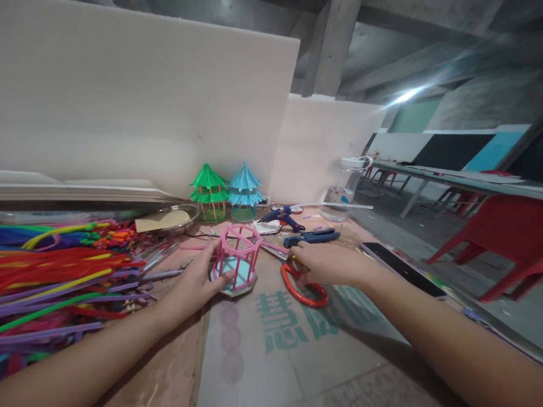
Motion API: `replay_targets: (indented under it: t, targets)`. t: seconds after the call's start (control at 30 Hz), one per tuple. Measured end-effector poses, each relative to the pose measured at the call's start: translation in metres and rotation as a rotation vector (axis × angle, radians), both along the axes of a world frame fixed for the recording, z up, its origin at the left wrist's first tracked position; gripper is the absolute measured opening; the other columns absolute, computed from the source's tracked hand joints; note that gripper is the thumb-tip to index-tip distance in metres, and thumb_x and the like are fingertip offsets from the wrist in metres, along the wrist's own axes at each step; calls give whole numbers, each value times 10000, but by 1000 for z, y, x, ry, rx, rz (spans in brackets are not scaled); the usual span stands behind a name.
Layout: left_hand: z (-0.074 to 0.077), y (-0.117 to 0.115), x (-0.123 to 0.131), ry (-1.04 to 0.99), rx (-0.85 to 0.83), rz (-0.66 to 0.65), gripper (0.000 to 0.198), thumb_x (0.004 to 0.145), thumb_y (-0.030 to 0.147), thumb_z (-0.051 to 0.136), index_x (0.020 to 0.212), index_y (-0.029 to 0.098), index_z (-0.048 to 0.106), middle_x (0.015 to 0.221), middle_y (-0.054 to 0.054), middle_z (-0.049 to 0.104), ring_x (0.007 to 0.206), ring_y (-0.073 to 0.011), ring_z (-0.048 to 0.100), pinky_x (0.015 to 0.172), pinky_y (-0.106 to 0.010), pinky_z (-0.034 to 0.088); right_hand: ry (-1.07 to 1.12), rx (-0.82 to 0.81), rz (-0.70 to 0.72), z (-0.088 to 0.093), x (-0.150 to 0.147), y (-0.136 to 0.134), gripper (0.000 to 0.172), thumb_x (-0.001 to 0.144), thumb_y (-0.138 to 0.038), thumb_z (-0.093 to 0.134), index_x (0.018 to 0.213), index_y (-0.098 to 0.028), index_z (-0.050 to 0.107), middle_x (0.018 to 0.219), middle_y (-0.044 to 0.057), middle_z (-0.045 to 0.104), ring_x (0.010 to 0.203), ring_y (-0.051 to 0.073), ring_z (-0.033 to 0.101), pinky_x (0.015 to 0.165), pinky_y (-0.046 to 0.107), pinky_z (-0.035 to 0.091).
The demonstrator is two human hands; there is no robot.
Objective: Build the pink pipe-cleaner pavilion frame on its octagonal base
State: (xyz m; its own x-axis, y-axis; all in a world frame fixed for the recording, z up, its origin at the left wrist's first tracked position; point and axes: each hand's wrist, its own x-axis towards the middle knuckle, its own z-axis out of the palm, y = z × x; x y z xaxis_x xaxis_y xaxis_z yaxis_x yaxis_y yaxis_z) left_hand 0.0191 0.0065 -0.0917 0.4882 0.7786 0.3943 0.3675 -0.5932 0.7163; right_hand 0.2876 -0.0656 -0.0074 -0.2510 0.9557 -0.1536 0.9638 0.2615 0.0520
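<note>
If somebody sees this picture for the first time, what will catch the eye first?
The pink frame in the middle, held at its base by the left hand. Beside it, the right hand rests on red scissors; a heap of coloured sticks fills the left side.

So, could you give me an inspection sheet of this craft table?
Surface: cardboard sheet with teal print.
Job's things: pink frame on pale-blue base; red-handled scissors.
Clutter: coloured craft stems, green model pavilion, blue model pavilion, glue gun, metal dish, bottle.
Hands: left hand grips the pink frame; right hand rests on the scissors.
Cables: thin dark cord by the dish.
Surroundings: white boards, red chairs.
</note>
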Motion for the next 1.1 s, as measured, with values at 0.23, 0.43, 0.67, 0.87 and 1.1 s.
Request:
replay_targets:
  t: [0.23, 0.43, 0.67, 0.87, 1.1]
  targets:
    - [1, 0, 1, -7, 2, 37, 671, 800, 438, 597, 1372, 152, 391, 1335, -157, 551, 1188, -293, 561, 1026, -479, 442, 2, -51, -47, -6, 1, 5, 431, 801, -305, 590, 1200, -146, 572, 1047, 159, 699, 879, 289, 676, 578, 288, 390]
    - [5, -2, 3, -47, -51, 64, 676, 783, 470, 588, 1348, 144, 409, 1300, -147, 586, 1207, -299, 553, 1025, -457, 450, 36, -66, -95, -10, -3, 12, 477, 755, -284, 574, 1215, -156, 576, 1075, 159, 688, 855, 289, 671, 555, 279, 394]
    - [3, -4, 1, -148, -77, 53, 641, 799, 473, 598, 1345, 180, 434, 1346, -132, 570, 1208, -285, 567, 1015, -413, 466, 558, -154, 3, 2, 1, 11, 141, 791, -182, 471, 847, -160, 598, 751, 52, 694, 681, 199, 655, 595, 262, 464]
    - [1, -6, 0, -201, -100, 18, 648, 816, 484, 597, 1364, 182, 429, 1333, -127, 585, 1185, -281, 585, 1014, -404, 467, 738, 210, 24, 15, 0, 1, 190, 875, -337, 473, 802, -203, 586, 717, 34, 677, 629, 172, 638, 577, 255, 479]
    - [-1, -6, 0, -256, -121, 66, 719, 799, 519, 598, 1402, 184, 397, 1350, -126, 572, 1219, -296, 554, 1059, -445, 418, 529, 838, 140, -12, 7, 18, 372, 871, -507, 545, 1044, -180, 584, 914, 98, 629, 772, 222, 605, 662, 321, 469]
